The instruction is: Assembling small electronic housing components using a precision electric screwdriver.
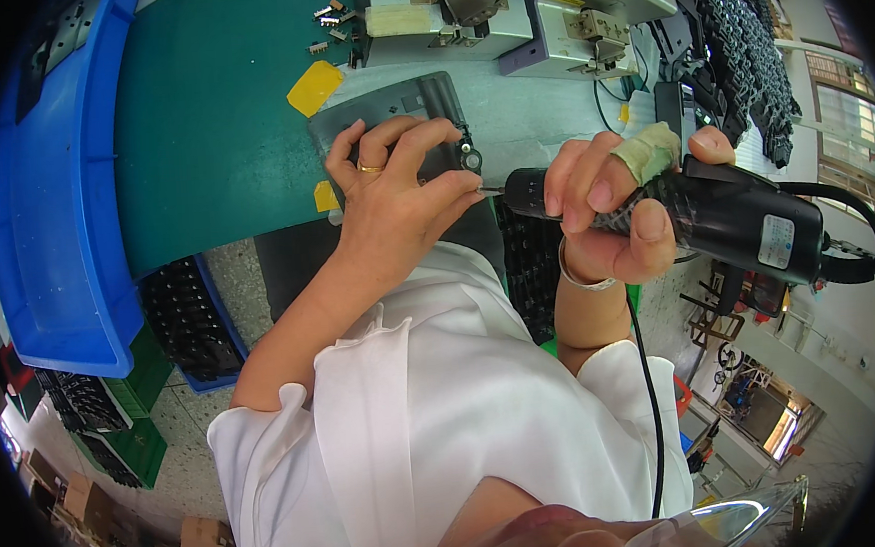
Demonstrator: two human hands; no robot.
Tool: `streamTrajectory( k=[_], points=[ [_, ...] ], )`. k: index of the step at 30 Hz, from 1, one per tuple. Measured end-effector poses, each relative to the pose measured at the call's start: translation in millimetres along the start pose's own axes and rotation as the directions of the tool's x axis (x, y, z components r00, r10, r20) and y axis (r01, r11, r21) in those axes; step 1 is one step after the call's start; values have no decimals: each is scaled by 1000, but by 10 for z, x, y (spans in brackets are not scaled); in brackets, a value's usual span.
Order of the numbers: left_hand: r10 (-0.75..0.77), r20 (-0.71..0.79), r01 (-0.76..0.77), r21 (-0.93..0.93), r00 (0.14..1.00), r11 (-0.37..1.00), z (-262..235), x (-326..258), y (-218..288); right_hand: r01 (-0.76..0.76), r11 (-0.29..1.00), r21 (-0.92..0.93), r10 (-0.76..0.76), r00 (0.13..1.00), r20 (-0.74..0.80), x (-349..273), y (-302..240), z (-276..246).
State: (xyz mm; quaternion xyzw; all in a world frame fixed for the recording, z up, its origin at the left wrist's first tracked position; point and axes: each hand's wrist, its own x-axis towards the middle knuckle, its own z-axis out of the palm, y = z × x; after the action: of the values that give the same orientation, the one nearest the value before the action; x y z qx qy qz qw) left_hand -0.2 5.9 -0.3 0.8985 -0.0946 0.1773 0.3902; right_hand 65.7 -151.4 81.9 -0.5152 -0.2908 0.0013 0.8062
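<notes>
The left hand (pixel 392 191) lies spread over a dark grey panel (pixel 388 111) on the green worktop (pixel 209 137), palm down, fingers fanned and pressing rather than gripping, with the forefinger and thumb drawn together at the panel's right edge, just where a small round fitting (pixel 470 158) sits. The right hand (pixel 614 213) is wrapped tight around a black electric driver (pixel 724 211), held nearly level, its thin bit (pixel 492 189) touching or all but touching those left fingertips. That closeness is the worry: if the bit skips off the screw, it goes straight into the forefinger, and I cannot tell from here whether a screw is actually seated on the tip. The panel is only held by hand pressure and overhangs the near edge of the worktop, so torque from the driver could twist it or tip it off toward the person's lap. A taped finger (pixel 650 150) on the right hand may dull the feel of the trigger. The driver's cable (pixel 651 401) hangs down on the right side and could snag on a sleeve and drag the tool off line. Loose metal clips (pixel 330 21) lie on the far side by the grey fixtures (pixel 542 16), well apart, and a blue bin (pixel 52 187) sits to the left.
</notes>
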Motion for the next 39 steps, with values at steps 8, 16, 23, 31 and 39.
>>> streamTrajectory(
  k=[8, 16, 23, 31, 39],
  points=[
    [-43, 55, 36, 127, 998, 991, -35, 21, 13, 28, 996, -89, -36, 995, -97, -19, 169, -24],
    [-40, 60, 32, 135, 997, 990, -13, 14, -4, 31, 997, -72, -36, 997, -67, -1, 226, -22],
    [-45, 61, 36, 134, 997, 990, -1, 10, -16, 10, 994, -113, -14, 999, -34, 21, 272, -16],
    [-55, 45, 48, 141, 997, 989, 22, -1, -30, 94, 956, -277, -68, 992, 103, -26, 350, -13],
    [6, 59, -16, 172, 998, 985, 32, 3, -7, 186, 964, -189, -189, 982, -1, -158, 332, -27]
  ],
)
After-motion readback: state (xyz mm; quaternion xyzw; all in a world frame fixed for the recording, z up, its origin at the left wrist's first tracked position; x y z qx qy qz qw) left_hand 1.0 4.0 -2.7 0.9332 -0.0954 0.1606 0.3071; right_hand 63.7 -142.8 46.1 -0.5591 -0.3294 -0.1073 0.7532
